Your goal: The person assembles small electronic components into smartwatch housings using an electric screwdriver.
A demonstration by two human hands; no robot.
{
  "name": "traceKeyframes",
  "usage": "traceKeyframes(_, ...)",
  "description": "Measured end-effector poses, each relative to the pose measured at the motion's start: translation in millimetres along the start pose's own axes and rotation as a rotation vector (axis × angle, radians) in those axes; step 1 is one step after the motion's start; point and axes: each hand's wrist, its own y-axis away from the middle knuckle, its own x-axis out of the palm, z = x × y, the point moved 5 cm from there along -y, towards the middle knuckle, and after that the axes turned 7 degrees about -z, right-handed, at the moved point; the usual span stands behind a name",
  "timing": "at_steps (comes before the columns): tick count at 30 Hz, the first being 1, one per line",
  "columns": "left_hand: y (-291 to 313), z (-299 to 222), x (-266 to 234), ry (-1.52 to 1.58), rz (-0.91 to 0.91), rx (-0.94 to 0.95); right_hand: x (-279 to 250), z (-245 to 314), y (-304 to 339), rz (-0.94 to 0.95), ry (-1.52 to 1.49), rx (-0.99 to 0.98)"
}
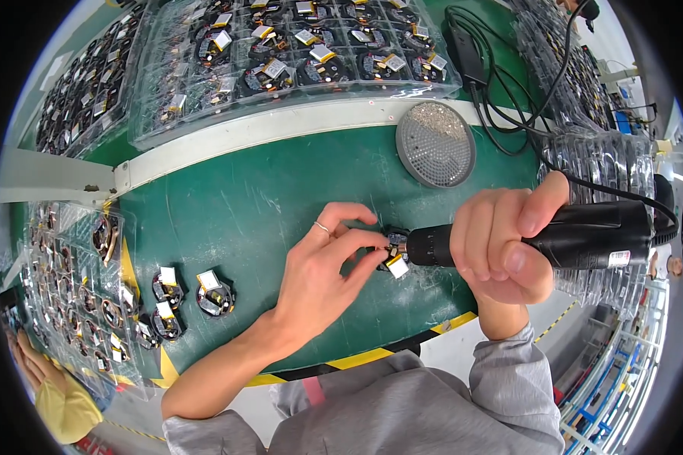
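My right hand (508, 239) is wrapped round a black electric screwdriver (599, 233), held nearly level with its nose pointing left. The nose meets a small round black electronic assembly (395, 262) on the green mat, which has a white and yellow battery pouch on it. From the left, my left hand (322, 265) pinches this assembly at its edge with thumb and index finger; a ring is on one of its fingers. The screwdriver's tip and part of the assembly are hidden by the tool and fingers.
Several similar assemblies (215, 293) lie at left beside a clear compartment tray (76, 303). A round grey perforated dish (435, 144) holds tiny screws. Behind a white rail (258, 127) stands a large filled tray (296, 91). Black cables (501, 98) loop at upper right, near stacked clear trays (603, 159).
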Motion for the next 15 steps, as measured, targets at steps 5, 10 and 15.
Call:
traceKeyframes(5, 1, -8, 7, -0.298, 0.086, 0.124, 4, -1, 2, 0.012, 0.177, 0.022)
traceKeyframes(10, -1, -5, 7, -0.296, 0.15, 0.146, 11, -2, 2, 0.033, 0.247, 0.069)
traceKeyframes(15, 0, -3, 6, -0.303, 0.146, 0.141, 9, -6, 1, 0.103, 0.261, 0.05)
